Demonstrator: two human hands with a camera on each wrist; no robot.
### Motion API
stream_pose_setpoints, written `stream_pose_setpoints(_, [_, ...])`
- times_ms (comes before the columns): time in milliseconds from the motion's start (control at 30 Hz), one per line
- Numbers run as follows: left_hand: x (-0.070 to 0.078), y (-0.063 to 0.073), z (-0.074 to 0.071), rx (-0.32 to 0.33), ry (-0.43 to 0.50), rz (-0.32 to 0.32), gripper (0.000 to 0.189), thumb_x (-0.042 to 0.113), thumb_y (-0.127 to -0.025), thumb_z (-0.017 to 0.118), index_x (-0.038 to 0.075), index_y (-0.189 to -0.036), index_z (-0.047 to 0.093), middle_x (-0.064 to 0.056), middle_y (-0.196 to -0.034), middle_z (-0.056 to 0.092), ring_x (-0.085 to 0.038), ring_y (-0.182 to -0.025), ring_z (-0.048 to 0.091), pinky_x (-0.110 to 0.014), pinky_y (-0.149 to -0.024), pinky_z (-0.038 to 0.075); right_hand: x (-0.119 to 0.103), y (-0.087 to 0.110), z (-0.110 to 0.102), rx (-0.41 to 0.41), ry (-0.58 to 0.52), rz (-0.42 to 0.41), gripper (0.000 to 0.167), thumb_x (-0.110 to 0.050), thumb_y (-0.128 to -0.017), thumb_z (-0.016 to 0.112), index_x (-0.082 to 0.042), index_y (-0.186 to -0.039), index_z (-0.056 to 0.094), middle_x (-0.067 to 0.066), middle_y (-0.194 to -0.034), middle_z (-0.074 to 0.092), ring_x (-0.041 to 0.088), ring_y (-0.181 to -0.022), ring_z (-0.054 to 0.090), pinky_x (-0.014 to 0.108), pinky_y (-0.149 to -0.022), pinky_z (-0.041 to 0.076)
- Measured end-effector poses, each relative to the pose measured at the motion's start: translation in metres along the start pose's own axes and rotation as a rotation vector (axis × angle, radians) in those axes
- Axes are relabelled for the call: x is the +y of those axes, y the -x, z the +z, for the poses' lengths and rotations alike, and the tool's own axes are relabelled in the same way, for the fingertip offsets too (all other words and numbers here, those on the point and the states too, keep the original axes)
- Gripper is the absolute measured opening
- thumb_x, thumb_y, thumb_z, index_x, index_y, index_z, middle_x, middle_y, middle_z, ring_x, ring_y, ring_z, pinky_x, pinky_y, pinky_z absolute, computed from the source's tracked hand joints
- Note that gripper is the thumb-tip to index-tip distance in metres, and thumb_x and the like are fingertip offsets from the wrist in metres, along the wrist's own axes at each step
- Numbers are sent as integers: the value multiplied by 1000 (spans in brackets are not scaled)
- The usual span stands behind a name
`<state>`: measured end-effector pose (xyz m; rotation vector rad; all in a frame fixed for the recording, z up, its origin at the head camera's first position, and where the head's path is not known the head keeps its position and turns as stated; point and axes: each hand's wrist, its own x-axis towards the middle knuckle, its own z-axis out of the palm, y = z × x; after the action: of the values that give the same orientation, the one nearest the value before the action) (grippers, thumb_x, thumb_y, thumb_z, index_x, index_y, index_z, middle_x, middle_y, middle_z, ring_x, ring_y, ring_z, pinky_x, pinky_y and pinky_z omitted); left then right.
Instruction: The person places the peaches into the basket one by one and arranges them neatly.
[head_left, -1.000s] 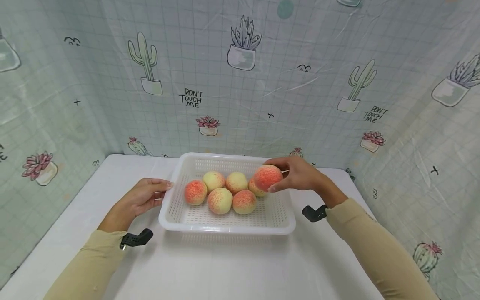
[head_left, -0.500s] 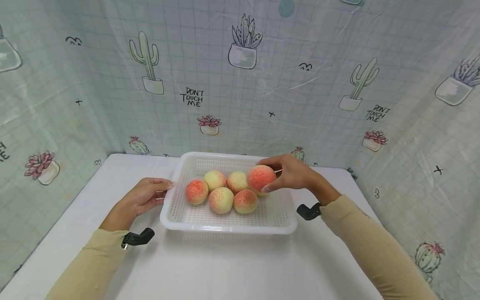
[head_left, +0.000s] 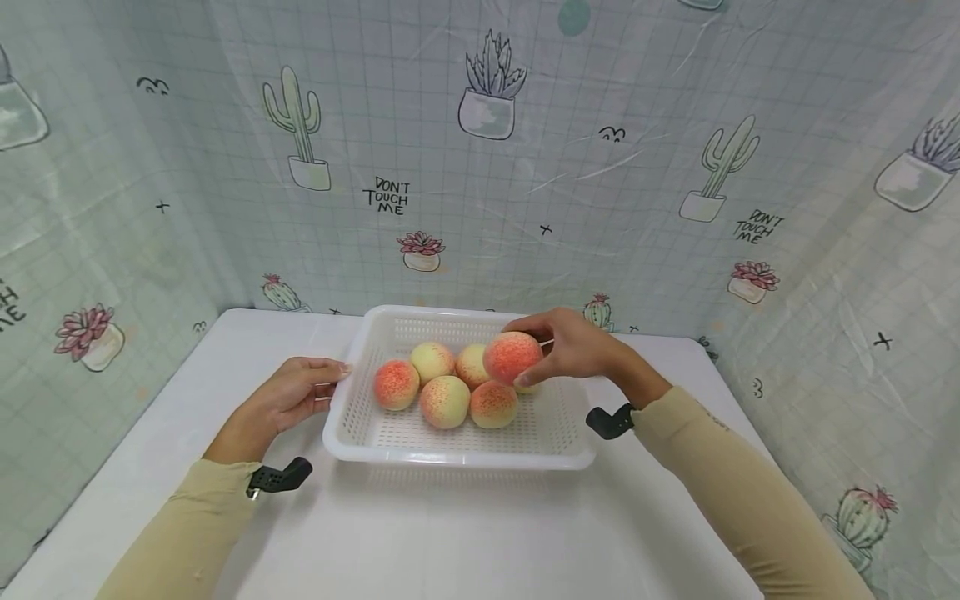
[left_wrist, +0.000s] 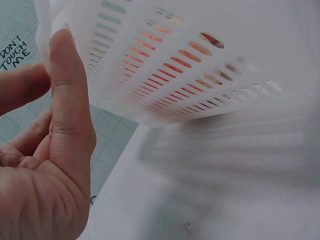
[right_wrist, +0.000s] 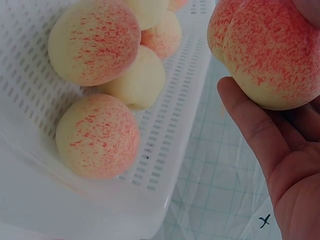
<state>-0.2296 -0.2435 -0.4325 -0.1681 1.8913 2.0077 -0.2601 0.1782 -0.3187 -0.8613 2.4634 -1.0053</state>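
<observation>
A white plastic basket point(head_left: 457, 458) with slotted walls stands on the table, with several yellow-and-red peaches in it, such as a pale peach point(head_left: 445, 402) at the middle. My left hand point(head_left: 288, 396) holds the basket's left rim; in the left wrist view a finger point(left_wrist: 70, 100) lies along the outside of the wall. Between the thumb and fingers of my right hand point(head_left: 577, 346) is a redder peach point(head_left: 512, 358), held above the others toward the basket's right side. It partly covers the peaches behind it. In the right wrist view fingers support this peach point(right_wrist: 270, 55) from below.
A white cloth covers the table point(head_left: 450, 533). Close behind it and along both sides hangs a grid-patterned curtain point(head_left: 480, 192) printed with potted plants. Black straps with small cameras sit on both wrists.
My right hand has carried the held peach leftward over the basket, in front of the peaches behind. The left hand stays at the rim, and the basket keeps its place.
</observation>
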Motion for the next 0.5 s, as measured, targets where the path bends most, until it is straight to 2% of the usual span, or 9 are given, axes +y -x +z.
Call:
stream_pose_setpoints(300, [-1,0,0,-1,-11,10,58,31,-95,77,3,-143,60,7,-111,71,-16,-98,69,-33,-91,64,-3,-7,4,-8,35,-11,59,-25,-76,91,-21,-131,71,-1,-117,75,18,-100,72,36,-91,63])
stream_pose_setpoints(500, [-3,-1,-1,0,-17,16,58,31,-95,77,3,-143,60,8,-111,72,-16,-98,69,-34,-91,64,-4,-14,9,-24,49,-25,59,-27,-76,91,-23,-131,71,-3,-117,75,18,-100,72,37,-91,63])
